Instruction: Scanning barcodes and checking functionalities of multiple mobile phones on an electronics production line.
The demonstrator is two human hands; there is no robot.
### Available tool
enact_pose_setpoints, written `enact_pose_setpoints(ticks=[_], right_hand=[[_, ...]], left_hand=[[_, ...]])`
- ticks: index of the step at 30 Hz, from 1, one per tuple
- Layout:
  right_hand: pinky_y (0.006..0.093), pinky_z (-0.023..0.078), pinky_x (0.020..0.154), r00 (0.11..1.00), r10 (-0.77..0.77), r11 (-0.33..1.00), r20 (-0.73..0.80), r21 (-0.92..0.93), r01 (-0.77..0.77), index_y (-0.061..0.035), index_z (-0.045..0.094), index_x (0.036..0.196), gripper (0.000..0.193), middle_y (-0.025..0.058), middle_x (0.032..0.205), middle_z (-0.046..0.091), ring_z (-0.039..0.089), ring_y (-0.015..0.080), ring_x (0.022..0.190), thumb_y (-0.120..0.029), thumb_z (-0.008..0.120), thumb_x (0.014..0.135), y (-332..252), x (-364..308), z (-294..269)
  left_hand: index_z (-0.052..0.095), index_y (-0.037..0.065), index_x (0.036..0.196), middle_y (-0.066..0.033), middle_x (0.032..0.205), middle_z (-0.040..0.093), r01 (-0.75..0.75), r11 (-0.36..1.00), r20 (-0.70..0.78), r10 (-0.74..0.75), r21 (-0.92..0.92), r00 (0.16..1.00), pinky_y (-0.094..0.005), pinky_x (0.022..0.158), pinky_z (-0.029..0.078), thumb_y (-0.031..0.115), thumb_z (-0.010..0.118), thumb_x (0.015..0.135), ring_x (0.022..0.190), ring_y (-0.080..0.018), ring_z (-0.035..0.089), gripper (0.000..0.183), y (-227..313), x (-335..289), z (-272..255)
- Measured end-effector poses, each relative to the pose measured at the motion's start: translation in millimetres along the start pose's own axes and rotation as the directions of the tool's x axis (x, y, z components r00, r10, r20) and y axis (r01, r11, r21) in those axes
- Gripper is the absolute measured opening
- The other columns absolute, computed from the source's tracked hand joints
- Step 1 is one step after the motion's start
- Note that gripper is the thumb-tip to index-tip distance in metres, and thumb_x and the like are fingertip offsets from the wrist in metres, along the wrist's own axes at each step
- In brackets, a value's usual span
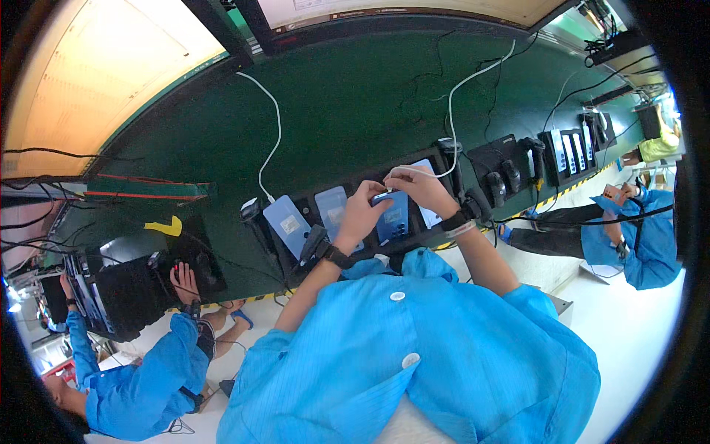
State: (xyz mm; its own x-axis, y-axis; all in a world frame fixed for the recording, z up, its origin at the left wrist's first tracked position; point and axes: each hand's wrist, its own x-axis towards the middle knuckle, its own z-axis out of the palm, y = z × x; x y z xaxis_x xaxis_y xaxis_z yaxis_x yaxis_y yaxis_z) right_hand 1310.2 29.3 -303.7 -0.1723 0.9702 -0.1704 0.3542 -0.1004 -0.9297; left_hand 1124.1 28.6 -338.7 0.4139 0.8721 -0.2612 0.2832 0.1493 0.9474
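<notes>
This looks like a factory floor, most likely an electronics line. A long green bench [355, 96] runs across the view, its edge marked with yellow-and-black tape [592, 180]. Matching phones [287, 226] lie in rows at more than one station, with white cables [277, 126] trailing over the bench and what look like handheld scanners [534, 152] between them. Large screens [111, 89] stand along the back. Co-workers in blue coats [144, 388] sit along the same bench to left and right, above a pale floor [569, 355].
</notes>
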Motion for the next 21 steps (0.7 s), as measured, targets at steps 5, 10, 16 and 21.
enact_pose_setpoints(ticks=[5, 10, 16, 21], right_hand=[[0.0318, 0.049, 0.071, 0.995, -0.096, 0.994, 0.025, -0.043, 0.097, 0.0014, 0.067, 0.091, 0.020, 0.0134, 0.084, 0.068, 0.065, 0.0211, 0.079, -0.017, 0.063, 0.087, -2, 0, 0], [0.0323, 0.048, 0.070, 0.998, -0.036, 0.997, 0.056, -0.069, 0.040, 0.0007, 0.067, 0.093, 0.020, 0.0133, 0.083, 0.068, 0.065, 0.0218, 0.078, -0.018, 0.063, 0.087, 0, -5, -1], [0.0341, 0.048, 0.072, 0.993, -0.011, 0.988, 0.120, -0.153, 0.030, 0.0006, 0.066, 0.098, 0.024, 0.0147, 0.088, 0.068, 0.066, 0.0250, 0.082, -0.020, 0.065, 0.085, 5, 0, 5], [0.0400, 0.048, 0.086, 0.995, 0.083, 0.967, 0.056, -0.248, -0.067, 0.0013, 0.065, 0.102, 0.031, 0.0189, 0.100, 0.066, 0.062, 0.0333, 0.095, -0.020, 0.070, 0.080, 24, 33, 17]], left_hand=[[0.049, 0.001, 0.116, -0.0119, 0.099, 0.068, -0.066, 0.994, -0.014, 0.065, -0.088, 0.998, -0.0300, 0.078, 0.049, 0.015, 0.075, 0.079, 0.091, -0.0176, 0.064, 0.048, -8, -2, 1], [0.046, 0.002, 0.118, -0.0107, 0.092, 0.070, -0.083, 0.995, -0.040, 0.081, -0.053, 0.996, -0.0290, 0.071, 0.048, 0.015, 0.076, 0.079, 0.081, -0.0154, 0.063, 0.051, -4, -5, 5], [0.045, 0.002, 0.121, -0.0124, 0.090, 0.070, -0.026, 0.992, -0.076, 0.016, -0.127, 0.997, -0.0322, 0.073, 0.049, 0.019, 0.074, 0.079, 0.083, -0.0188, 0.065, 0.053, -10, -5, 0], [0.053, 0.001, 0.117, -0.0138, 0.098, 0.067, -0.044, 0.999, -0.277, 0.045, 0.010, 0.960, -0.0327, 0.081, 0.051, 0.015, 0.069, 0.084, 0.087, -0.0211, 0.065, 0.040, -35, -17, -47]])
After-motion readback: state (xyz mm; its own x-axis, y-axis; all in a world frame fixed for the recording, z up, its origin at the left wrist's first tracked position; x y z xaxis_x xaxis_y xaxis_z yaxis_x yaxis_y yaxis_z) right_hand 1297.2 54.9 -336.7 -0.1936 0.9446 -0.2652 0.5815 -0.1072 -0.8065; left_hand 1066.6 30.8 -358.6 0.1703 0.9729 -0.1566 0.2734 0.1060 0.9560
